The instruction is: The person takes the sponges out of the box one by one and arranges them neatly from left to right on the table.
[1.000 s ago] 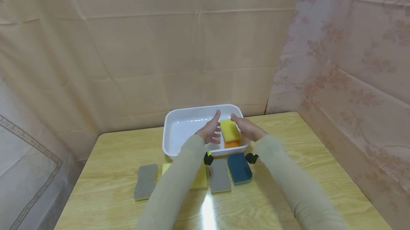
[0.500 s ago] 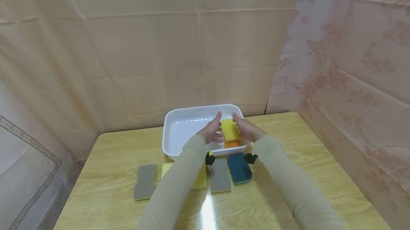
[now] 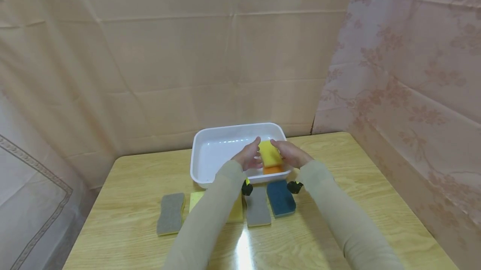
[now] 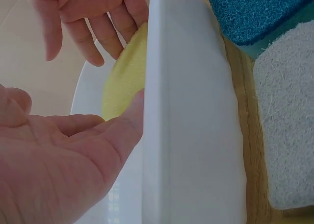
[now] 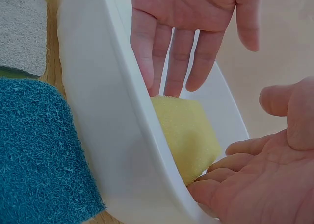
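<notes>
A yellow sponge (image 3: pixel 269 154) lies on an orange piece (image 3: pixel 273 170), probably another sponge, at the right end of a white tray (image 3: pixel 210 161). My left hand (image 3: pixel 248 156) is at the sponge's left side, my right hand (image 3: pixel 296 155) at its right, palms facing each other. In the left wrist view, the left fingertips reach the yellow sponge (image 4: pixel 125 77); the tray wall (image 4: pixel 196 116) hides part of it. From the right wrist, extended fingers of both the right hand (image 5: pixel 265 172) and the left hand (image 5: pixel 181 13) come up to the sponge's ends.
In front of the tray, on the wooden table (image 3: pixel 131 186), lie a grey sponge (image 3: pixel 170 213), a yellow one (image 3: pixel 235 209) partly behind my left sleeve, a second grey sponge (image 3: pixel 257 206) and a dark blue sponge (image 3: pixel 281 197). A beige curtain (image 3: pixel 169 73) hangs behind the table.
Both hands have drawn closer to the yellow sponge's sides, and their raised thumbs have come down toward it. The sponge and tray stay in place.
</notes>
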`<state>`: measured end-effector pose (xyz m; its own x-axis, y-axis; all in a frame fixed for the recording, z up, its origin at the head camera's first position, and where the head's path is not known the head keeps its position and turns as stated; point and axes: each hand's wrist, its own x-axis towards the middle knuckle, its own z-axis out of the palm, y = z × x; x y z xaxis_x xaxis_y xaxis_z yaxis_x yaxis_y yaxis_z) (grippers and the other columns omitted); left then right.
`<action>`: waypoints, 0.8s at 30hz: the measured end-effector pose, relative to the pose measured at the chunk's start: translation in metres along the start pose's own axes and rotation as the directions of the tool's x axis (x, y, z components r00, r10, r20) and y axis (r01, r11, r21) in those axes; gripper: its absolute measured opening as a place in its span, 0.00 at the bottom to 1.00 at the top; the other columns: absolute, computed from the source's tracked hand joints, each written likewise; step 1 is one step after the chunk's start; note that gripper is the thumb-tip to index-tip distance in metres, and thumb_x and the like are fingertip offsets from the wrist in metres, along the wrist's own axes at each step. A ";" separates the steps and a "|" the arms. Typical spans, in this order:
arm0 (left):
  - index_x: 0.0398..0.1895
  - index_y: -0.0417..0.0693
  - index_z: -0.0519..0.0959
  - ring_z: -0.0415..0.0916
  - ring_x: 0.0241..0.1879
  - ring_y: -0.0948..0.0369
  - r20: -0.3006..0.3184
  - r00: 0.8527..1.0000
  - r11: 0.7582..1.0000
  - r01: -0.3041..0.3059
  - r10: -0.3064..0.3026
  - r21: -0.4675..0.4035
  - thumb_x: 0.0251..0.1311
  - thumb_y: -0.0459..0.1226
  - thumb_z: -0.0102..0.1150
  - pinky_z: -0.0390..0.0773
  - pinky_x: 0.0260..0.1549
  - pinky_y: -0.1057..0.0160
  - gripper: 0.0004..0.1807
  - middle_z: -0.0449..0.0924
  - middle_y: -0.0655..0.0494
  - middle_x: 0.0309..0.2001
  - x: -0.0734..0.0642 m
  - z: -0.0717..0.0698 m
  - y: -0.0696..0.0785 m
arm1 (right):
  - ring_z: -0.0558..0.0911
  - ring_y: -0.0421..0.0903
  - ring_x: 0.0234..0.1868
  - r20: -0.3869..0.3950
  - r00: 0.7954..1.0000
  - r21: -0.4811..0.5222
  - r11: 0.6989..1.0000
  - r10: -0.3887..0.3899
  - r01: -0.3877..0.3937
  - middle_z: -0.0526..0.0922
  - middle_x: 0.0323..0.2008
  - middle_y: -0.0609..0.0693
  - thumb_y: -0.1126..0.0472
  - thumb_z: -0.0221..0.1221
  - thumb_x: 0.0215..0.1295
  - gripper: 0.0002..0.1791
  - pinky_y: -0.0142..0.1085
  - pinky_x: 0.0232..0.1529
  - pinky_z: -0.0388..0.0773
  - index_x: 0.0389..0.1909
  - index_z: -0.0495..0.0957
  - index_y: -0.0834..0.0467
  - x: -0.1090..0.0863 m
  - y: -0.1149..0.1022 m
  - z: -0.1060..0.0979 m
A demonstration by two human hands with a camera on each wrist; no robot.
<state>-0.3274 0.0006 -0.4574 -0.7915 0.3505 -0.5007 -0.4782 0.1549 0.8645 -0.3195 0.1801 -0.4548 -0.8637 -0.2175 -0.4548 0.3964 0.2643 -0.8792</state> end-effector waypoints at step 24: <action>0.77 0.31 0.52 0.68 0.64 0.37 -0.039 0.999 0.998 -0.037 0.035 -0.059 0.79 0.57 0.35 0.78 0.58 0.51 0.41 0.56 0.29 0.73 -0.004 -0.001 -0.001 | 0.55 0.61 0.76 -0.001 1.000 -0.006 1.000 -0.017 0.017 0.57 0.75 0.63 0.47 0.39 0.83 0.35 0.54 0.76 0.52 0.78 0.49 0.66 0.000 0.000 0.002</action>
<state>-0.3243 -0.0020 -0.4567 -0.8222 0.3190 -0.4713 -0.4698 0.0871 0.8785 -0.3187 0.1784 -0.4550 -0.8705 -0.2212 -0.4396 0.3798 0.2660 -0.8860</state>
